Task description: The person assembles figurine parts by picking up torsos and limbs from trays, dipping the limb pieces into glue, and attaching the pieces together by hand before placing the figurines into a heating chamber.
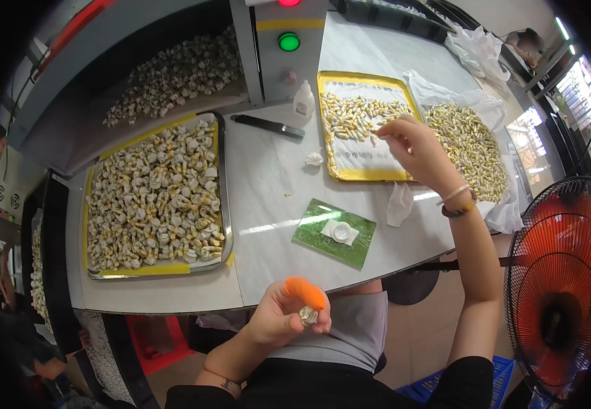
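Close to my body, my left hand (289,315) pinches a small whitish, yellow-tinged piece (308,315); an orange finger cot (305,293) covers one of its fingers. My right hand (404,142) reaches over a yellow-edged tray (370,174), its fingertips pinched together at a small yellow-and-white piece (374,140). Many similar slim pieces (357,116) lie loose in that tray. On the table between my hands is a green mat (309,235) bearing a small white pad with a round white piece (340,232).
At left stands a metal tray (227,232) heaped with whitish pieces. Behind it is a grey machine (289,75) with more inside. A black-handled tool (268,127) and white bottle (304,101) lie near. A pile of yellow pieces (469,146) and a fan (554,286) are at right.
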Available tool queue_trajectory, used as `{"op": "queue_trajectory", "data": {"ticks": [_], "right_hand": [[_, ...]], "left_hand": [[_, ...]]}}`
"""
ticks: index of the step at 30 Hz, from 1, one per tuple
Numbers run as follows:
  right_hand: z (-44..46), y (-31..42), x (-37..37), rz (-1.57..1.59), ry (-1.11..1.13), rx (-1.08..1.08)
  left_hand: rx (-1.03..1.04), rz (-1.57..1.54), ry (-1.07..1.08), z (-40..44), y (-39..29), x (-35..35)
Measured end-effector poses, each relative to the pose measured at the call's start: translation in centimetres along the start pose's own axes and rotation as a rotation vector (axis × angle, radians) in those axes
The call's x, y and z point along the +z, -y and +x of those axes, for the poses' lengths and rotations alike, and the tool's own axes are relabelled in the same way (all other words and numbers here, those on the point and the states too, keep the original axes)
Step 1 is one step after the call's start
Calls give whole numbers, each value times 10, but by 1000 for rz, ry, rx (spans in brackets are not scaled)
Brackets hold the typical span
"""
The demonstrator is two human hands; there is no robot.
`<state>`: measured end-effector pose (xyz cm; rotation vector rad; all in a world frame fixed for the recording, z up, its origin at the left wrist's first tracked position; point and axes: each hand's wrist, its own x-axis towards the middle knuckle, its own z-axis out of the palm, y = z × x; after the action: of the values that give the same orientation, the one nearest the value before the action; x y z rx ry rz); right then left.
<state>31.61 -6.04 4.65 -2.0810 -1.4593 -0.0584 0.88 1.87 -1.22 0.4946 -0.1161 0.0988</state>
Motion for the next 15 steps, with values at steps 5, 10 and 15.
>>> {"op": "queue_trajectory", "data": {"ticks": [5, 10, 15], "right_hand": [[-48, 60, -14, 394, -24, 69], [-97, 95, -5, 414, 161, 108], [-109, 79, 24, 555, 89, 177]], "left_hand": [[23, -95, -115, -2, -2, 0], [-1, -188, -17, -2, -3, -8], [-3, -1, -194, 0, -1, -5]]}}
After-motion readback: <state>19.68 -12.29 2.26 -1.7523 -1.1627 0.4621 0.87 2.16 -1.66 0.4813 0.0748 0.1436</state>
